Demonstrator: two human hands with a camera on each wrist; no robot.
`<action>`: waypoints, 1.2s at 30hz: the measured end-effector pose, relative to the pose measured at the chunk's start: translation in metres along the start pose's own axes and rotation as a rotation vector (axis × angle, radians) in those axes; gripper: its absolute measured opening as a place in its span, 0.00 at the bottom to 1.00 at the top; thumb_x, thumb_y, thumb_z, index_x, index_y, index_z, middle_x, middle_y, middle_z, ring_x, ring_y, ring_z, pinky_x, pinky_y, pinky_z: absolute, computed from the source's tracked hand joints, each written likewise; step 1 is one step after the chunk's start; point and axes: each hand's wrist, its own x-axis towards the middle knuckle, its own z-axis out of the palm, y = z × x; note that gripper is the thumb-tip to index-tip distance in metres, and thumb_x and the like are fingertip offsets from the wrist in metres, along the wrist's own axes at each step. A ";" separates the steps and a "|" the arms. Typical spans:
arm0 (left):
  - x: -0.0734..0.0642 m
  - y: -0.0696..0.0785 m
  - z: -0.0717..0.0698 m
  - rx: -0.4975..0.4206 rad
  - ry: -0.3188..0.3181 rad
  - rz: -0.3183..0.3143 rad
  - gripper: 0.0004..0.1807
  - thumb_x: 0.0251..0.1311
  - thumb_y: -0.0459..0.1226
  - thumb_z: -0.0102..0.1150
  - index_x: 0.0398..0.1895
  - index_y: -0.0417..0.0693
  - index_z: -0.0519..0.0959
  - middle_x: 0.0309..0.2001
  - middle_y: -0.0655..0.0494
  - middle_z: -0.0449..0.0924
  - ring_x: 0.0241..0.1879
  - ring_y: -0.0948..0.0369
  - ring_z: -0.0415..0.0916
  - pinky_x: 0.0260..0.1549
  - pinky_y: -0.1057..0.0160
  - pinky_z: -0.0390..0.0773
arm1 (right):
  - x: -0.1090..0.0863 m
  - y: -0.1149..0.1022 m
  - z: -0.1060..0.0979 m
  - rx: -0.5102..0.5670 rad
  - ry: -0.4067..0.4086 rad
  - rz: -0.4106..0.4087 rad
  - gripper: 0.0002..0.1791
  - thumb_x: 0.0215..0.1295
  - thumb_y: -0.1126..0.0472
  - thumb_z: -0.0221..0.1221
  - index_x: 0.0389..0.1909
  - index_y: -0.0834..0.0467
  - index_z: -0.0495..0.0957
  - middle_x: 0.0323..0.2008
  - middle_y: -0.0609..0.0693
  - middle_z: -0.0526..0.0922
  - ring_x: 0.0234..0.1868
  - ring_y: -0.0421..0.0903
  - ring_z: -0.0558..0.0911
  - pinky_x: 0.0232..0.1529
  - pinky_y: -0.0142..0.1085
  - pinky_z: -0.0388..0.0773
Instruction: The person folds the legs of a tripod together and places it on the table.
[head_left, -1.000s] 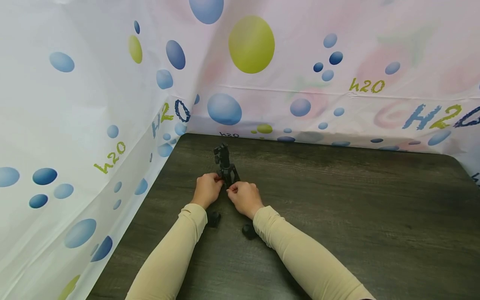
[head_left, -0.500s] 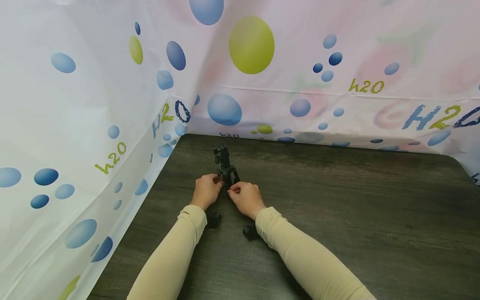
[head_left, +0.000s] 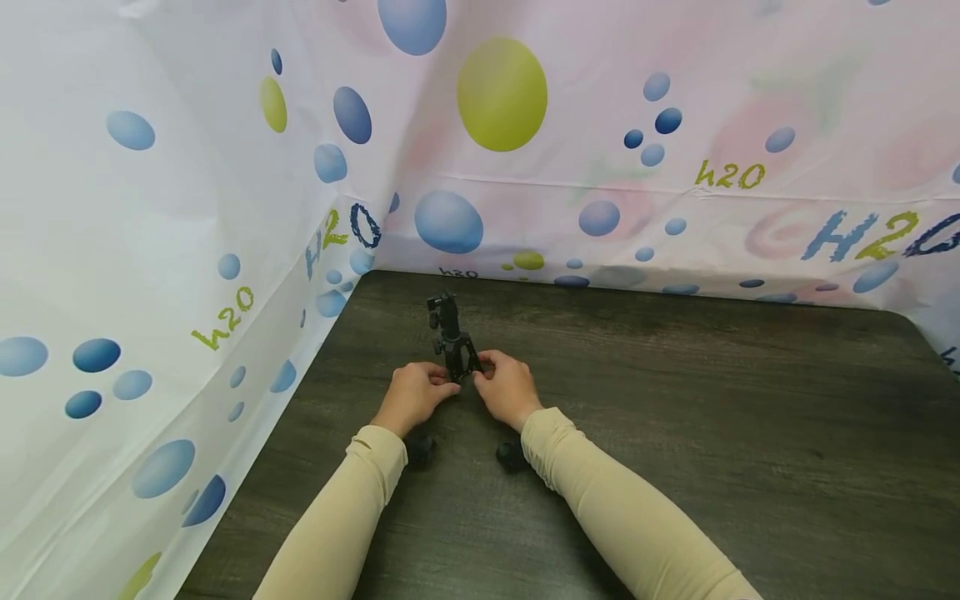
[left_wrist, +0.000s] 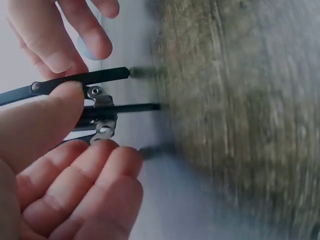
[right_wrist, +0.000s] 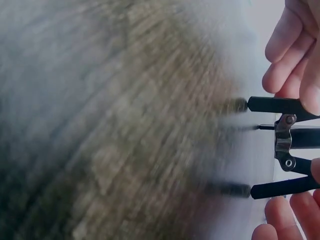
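A: How should these legs (left_wrist: 135, 108) be handled?

B: Gently and evenly, I'd say. The tripod (head_left: 450, 329) looks slim and tall, so a tug on one side alone could tip it. Better that the left hand (head_left: 412, 393) and the right hand (head_left: 510, 390) work as a pair, with matching pressure.

A: Anything to watch for?

B: The metal bracket (right_wrist: 283, 142) between the legs, toward the right edge of the right wrist view. Fingers (head_left: 491, 358) are probably safer on the straight black parts; that hinge might nip the skin, and forcing it might strain it.

A: What do the fingers have hold of?

B: Both hands are drawn in to a narrow pinch. The right one has the leg on the tripod's right side. The left one seems to have the leg on the left, though its exact contact is partly hidden.

A: And the tripod, relative to them?

B: Just left of centre in the head view, roughly upright, its lower end between the two hands and its top rising above them. In the left wrist view, the leg tips point right, past the left thumb (left_wrist: 65, 100). Whether they touch the tabletop (head_left: 675, 417), I can't tell.
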 end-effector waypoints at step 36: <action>0.007 -0.003 0.003 0.068 0.140 0.006 0.09 0.64 0.38 0.67 0.27 0.46 0.85 0.23 0.59 0.80 0.23 0.59 0.71 0.26 0.59 0.72 | 0.002 0.000 0.001 -0.097 0.020 -0.030 0.06 0.69 0.61 0.63 0.40 0.58 0.86 0.33 0.47 0.86 0.36 0.47 0.84 0.41 0.42 0.80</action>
